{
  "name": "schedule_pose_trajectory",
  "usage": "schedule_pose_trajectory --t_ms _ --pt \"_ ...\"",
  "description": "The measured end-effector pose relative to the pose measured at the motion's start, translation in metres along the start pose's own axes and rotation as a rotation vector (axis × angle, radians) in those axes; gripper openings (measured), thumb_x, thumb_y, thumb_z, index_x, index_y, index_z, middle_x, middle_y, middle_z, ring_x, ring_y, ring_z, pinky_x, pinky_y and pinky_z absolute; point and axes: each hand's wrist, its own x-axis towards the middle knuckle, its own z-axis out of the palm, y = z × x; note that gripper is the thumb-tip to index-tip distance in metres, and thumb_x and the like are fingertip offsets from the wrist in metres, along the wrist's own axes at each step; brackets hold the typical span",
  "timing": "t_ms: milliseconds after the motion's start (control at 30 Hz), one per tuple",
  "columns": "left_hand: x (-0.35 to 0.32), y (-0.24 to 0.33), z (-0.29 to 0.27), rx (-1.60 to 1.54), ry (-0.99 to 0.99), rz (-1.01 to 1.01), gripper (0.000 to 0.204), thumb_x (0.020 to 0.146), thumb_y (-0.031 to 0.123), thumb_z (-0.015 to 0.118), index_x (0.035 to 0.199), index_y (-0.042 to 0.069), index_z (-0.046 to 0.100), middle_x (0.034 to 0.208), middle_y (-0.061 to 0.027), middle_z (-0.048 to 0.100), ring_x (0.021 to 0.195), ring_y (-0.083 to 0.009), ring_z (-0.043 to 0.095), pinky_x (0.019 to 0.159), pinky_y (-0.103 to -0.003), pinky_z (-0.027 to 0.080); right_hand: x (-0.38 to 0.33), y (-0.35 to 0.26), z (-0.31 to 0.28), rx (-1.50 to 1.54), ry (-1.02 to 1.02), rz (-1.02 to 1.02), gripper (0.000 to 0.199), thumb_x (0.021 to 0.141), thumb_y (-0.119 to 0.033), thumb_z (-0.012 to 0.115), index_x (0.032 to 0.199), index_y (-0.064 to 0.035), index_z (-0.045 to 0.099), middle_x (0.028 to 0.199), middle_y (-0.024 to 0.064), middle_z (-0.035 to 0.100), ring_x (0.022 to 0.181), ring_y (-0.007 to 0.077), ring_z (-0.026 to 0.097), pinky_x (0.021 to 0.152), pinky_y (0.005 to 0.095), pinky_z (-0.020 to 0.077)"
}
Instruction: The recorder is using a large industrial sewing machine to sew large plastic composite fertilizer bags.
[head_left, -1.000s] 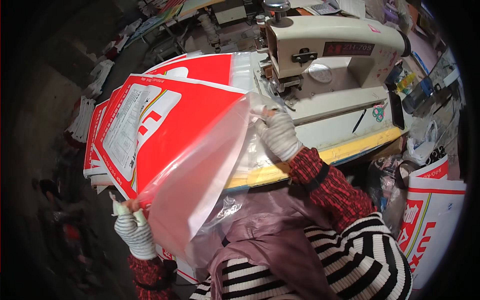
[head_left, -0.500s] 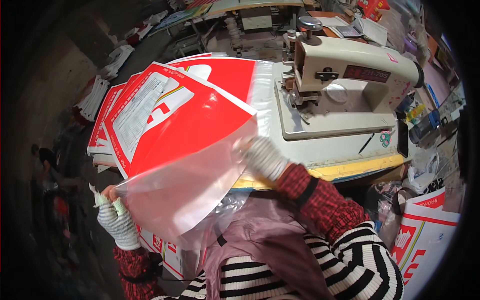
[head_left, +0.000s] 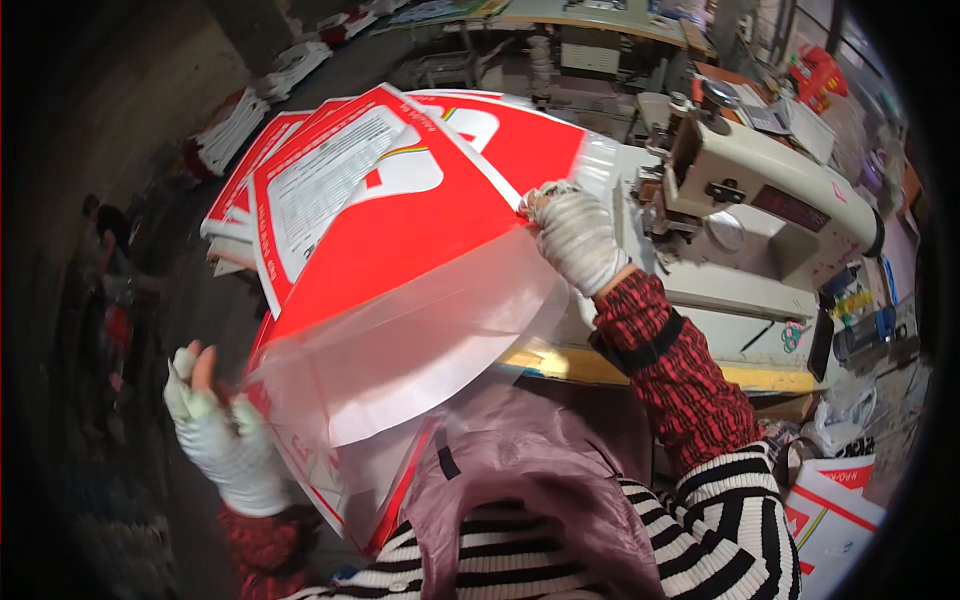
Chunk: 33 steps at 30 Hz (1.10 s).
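A red-and-white printed sack (head_left: 430, 230) lies on top of a fanned stack, its translucent plastic liner (head_left: 430, 320) hanging from the near end toward my lap. My right hand (head_left: 578, 238), in a whitish knit glove, is closed on the sack's right corner, beside the sewing machine. Past the sack's left edge, my gloved left hand (head_left: 225, 435) is raised with fingers apart and some fingertips bare. It looks slightly blurred and appears free of the plastic. More printed sacks (head_left: 480, 120) lie underneath. Another sack part (head_left: 385, 510) hangs below, against my apron.
To the right, a cream sewing machine (head_left: 770, 180) stands on a table with a yellow front edge (head_left: 560, 365). Small scissors (head_left: 793, 337) and a dark phone (head_left: 820, 345) lie beyond it. Printed sacks (head_left: 830, 520) stand at lower right. White bundles (head_left: 228, 132) lie at far left.
My right hand has moved up along the sack to its corner. My left hand has come off the liner's left edge and opened. The view has shifted, so the machine appears farther right.
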Motion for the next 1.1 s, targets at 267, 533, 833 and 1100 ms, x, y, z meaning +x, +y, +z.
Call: schedule_pose_trajectory --t_ms 267,533,833,1100 --pt "-0.082 0.051 0.102 -0.381 -0.701 0.075 0.029 0.079 0.011 0.056 0.105 0.002 0.060 0.080 -0.0071 0.064 0.067 -0.0223 0.061 0.063 -0.036 0.053 -0.078 -0.021 0.004 -0.028 -0.120 -0.235 0.014 0.069 -0.008 0.063 0.082 -0.0074 0.060 0.074 0.0111 0.059 0.078 0.0302 0.059 0.067 0.0400 0.0492" --pt "-0.156 -0.088 0.112 -0.536 -0.637 -0.625 0.023 0.082 0.010 0.055 0.102 0.000 0.061 0.082 -0.0057 0.064 0.068 -0.0178 0.061 0.062 -0.034 0.052 -0.119 -0.033 0.025 0.097 -0.302 -0.112 0.024 0.062 -0.006 0.063 0.085 -0.0068 0.060 0.075 0.0145 0.058 0.075 0.0327 0.057 0.067 0.0410 0.0468" --pt "-0.080 -0.039 0.002 -2.032 0.332 -0.978 0.043 0.094 0.035 0.050 0.119 0.000 0.054 0.118 -0.0089 0.058 0.101 -0.0189 0.056 0.090 -0.032 0.045 -0.114 -0.031 0.012 0.149 -0.144 -0.074 0.044 0.058 0.010 0.054 0.095 -0.0098 0.068 0.080 0.0165 0.055 0.074 0.0344 0.057 0.064 0.0386 0.0445" --pt "-0.170 -0.140 0.092 -1.261 0.292 -1.408 0.044 0.094 0.041 0.044 0.100 0.001 0.061 0.098 -0.0096 0.065 0.070 -0.0170 0.061 0.069 -0.028 0.051 -0.128 -0.024 0.011 0.151 -0.125 -0.052 0.037 0.060 0.002 0.056 0.093 -0.0109 0.066 0.078 0.0150 0.057 0.076 0.0351 0.057 0.065 0.0415 0.0458"
